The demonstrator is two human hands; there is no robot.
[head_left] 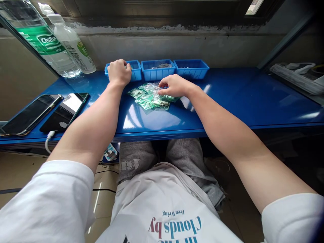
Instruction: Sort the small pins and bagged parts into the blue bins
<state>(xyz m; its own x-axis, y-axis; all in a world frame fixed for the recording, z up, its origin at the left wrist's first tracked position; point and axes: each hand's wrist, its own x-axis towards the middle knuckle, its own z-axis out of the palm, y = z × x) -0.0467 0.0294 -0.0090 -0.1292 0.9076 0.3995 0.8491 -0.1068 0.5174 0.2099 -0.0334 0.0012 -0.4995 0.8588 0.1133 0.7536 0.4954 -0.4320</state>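
Could scatter green packets (146, 102) by dragging overlapped ones with half-curled right hand (175, 85); can't tell if gripping, likewise with left hand (118, 73), curled over leftmost blue bin (136, 73).

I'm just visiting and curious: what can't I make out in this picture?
All in the head view:
- Whatever the left grip may hold: hidden by its own back and the left blue bin.
- Exact contents of the green packets: too small, behind shiny film.
- Most of the right blue bin's inside: hidden by its front wall.
- The Cestbon bottle's top: cut off by the upper edge.
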